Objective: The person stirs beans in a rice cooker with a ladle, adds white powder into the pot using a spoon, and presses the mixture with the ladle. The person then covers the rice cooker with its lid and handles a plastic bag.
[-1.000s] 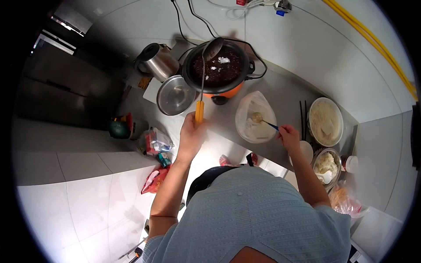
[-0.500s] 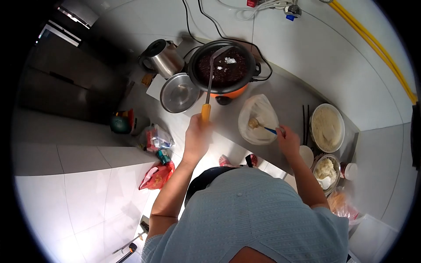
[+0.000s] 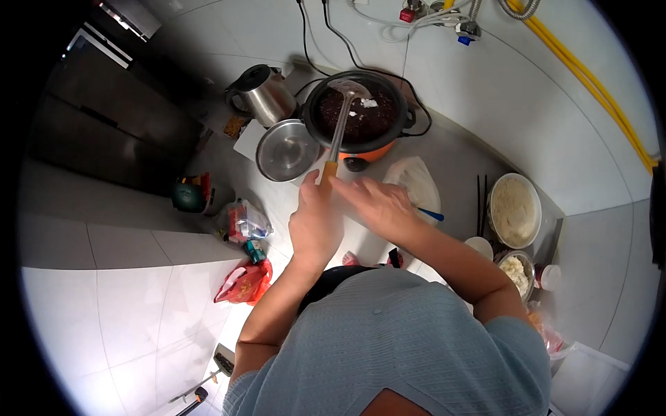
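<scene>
A metal spatula (image 3: 340, 128) with a yellow handle leans over the pot, its broad head above the dark contents. My left hand (image 3: 316, 225) holds the lower end of the handle. My right hand (image 3: 374, 204) reaches across with fingers stretched out, their tips at the handle; whether they touch it I cannot tell. The black electric pot (image 3: 312, 132) with an orange base holds a dark, grainy mass with small white lumps on top. Partly behind my right arm lies a whitish plastic bag (image 3: 416, 182), with a blue-handled spoon (image 3: 431, 213) resting in it.
Left of the pot are a metal lid (image 3: 286, 151) and a steel kettle (image 3: 263, 97). On the right stand a bowl of pale powder (image 3: 515, 211), black chopsticks (image 3: 481, 201) and a bowl of white lumpy food (image 3: 515, 272). A power cord (image 3: 424, 128) runs behind the pot.
My right hand has let go of the blue-handled spoon and moved left to the spatula handle. The spoon stays in the bag. The spatula has turned, showing its broad head.
</scene>
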`<state>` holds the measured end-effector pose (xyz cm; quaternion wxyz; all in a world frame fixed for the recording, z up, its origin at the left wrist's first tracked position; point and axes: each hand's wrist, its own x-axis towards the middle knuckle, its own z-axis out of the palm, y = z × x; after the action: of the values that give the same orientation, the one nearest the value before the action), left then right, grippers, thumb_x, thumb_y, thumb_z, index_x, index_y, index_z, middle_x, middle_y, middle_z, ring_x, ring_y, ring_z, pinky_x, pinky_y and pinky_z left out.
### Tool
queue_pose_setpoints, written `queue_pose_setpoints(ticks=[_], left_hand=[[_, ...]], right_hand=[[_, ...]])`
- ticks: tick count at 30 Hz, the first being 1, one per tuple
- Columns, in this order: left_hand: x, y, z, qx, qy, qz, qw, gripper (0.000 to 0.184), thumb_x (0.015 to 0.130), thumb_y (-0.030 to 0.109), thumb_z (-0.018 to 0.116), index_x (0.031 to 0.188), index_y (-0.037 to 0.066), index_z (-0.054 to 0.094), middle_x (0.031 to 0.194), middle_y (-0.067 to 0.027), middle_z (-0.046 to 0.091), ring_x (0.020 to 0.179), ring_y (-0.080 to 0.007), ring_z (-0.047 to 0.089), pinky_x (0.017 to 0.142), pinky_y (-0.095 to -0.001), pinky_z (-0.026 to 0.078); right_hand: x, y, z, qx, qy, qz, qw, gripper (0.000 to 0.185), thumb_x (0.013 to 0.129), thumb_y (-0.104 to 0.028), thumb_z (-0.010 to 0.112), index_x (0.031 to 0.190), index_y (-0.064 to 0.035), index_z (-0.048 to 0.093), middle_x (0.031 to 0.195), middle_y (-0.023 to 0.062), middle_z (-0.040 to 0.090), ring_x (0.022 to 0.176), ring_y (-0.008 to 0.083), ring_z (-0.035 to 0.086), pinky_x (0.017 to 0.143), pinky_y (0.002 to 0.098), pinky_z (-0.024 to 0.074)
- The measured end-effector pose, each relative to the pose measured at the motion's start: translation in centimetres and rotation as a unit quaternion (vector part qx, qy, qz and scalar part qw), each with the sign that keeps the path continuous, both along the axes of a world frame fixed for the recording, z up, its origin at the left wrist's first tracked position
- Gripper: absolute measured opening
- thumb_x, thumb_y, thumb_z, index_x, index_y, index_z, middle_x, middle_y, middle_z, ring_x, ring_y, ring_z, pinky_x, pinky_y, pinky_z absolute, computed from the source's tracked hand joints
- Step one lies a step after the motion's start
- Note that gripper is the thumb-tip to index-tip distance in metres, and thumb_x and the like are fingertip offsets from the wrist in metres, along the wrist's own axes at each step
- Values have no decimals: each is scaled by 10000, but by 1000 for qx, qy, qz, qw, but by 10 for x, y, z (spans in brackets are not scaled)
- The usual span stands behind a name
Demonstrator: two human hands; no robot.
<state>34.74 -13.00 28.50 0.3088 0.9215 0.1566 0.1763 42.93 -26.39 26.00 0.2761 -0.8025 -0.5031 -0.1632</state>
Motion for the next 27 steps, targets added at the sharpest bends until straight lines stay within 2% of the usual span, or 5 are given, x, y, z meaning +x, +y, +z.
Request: queue_pose_setpoints(ticks=[10, 15, 17, 24, 27], left_hand=[[2, -21, 21, 132, -14, -35, 991, 654, 711, 6, 571, 1295, -22, 279, 1030, -192, 599, 661, -330, 636, 531, -409, 516], [-7, -21, 48, 29, -19, -118, 992, 842, 747, 220, 689, 1360, -36, 170, 1126, -206, 567, 688, -286, 656, 548, -348, 524], [-13, -10, 44, 31, -74, -131, 988, 845, 774, 259, 679, 1365, -36, 151, 1162, -200, 554, 695, -256, 661, 536, -328, 521], [-72, 59, -25, -4, -10, 23, 1000, 673, 808, 145, 646, 1341, 9, 258, 1084, -168, 609, 630, -208, 658, 548, -289, 503], [-109, 88, -66, -21, 90, 137, 986, 660, 820, 235, 627, 1336, 37, 268, 1027, -147, 633, 641, -278, 643, 623, -381, 510]], right_hand=[[24, 14, 11, -8, -130, -45, 991, 364, 725, -180, 602, 1086, -171, 559, 776, 72, 508, 532, 198, 574, 439, 329, 470], [45, 0, 28, -85, -97, -67, 989, 406, 610, -128, 675, 994, -144, 541, 780, 76, 510, 576, 247, 597, 476, 364, 482], [61, -8, 31, -17, -109, -4, 994, 440, 609, -98, 673, 1024, -152, 536, 810, 80, 529, 612, 257, 605, 525, 372, 492], [91, -21, 12, -10, -72, 10, 997, 421, 643, -82, 691, 1028, -160, 539, 816, 50, 554, 606, 260, 594, 540, 356, 492], [94, -20, 10, -21, -95, 18, 995, 330, 679, -93, 676, 984, -124, 553, 785, 42, 565, 589, 241, 595, 503, 339, 480]])
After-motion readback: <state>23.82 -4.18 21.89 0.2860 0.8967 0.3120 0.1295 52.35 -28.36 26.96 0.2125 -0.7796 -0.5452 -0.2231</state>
